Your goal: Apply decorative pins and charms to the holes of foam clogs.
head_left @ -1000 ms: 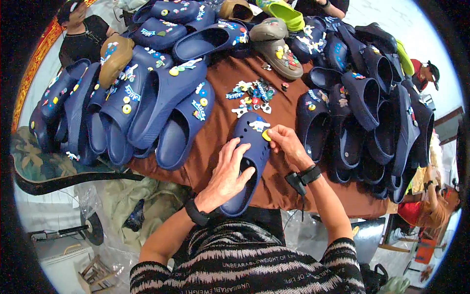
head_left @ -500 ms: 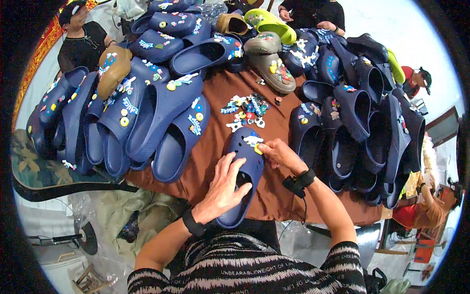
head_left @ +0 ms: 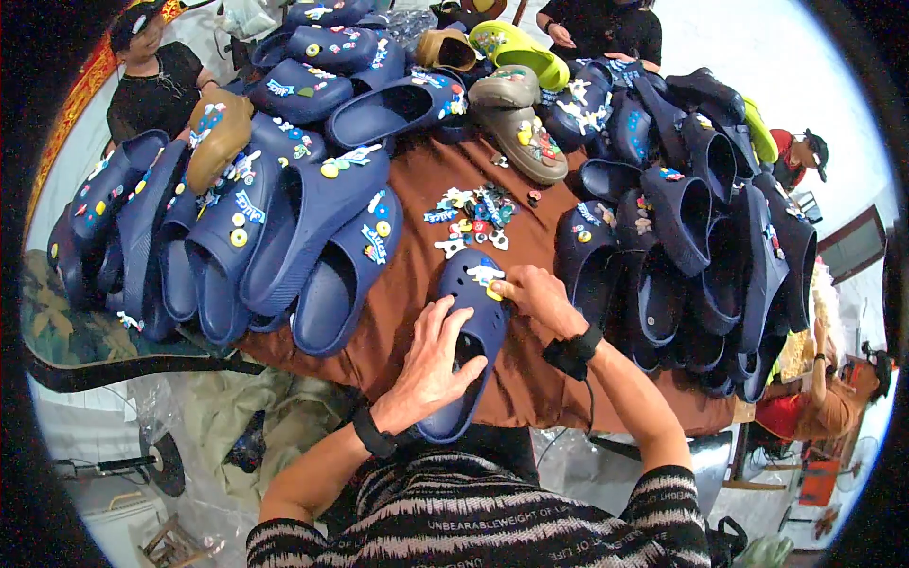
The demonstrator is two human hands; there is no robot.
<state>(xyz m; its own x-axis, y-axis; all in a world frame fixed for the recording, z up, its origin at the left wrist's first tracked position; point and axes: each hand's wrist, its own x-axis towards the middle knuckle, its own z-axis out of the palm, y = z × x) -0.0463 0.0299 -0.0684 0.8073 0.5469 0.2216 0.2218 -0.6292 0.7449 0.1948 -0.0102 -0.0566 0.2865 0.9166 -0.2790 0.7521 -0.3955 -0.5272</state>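
Observation:
A navy clog [head_left: 458, 273] lies at the table's near edge, toe pointing away from me. My left hand [head_left: 428, 367] holds it down across the opening, fingers over its left side and thumb near the right rim. With fingers pinched, my right hand [head_left: 536, 303] presses a small yellow charm [head_left: 493, 290] against the right side of the toe. Just above that charm, a white figure charm [head_left: 485, 273] sits on the clog. My right fingertips partly cover the yellow one. Beyond the toe, a loose pile of small colourful charms [head_left: 473, 213] lies on the brown cloth [head_left: 417, 189].
Decorated navy clogs [head_left: 327, 279] are heaped at the left, and more navy clogs [head_left: 653, 298] at the right. At the back lie a grey-brown clog [head_left: 530, 147] and a lime clog [head_left: 516, 49]. People stand across the table and at both sides.
My right hand has turned slightly and its fingers now press closer over the yellow charm. The left hand and the clog stay nearly where they were.

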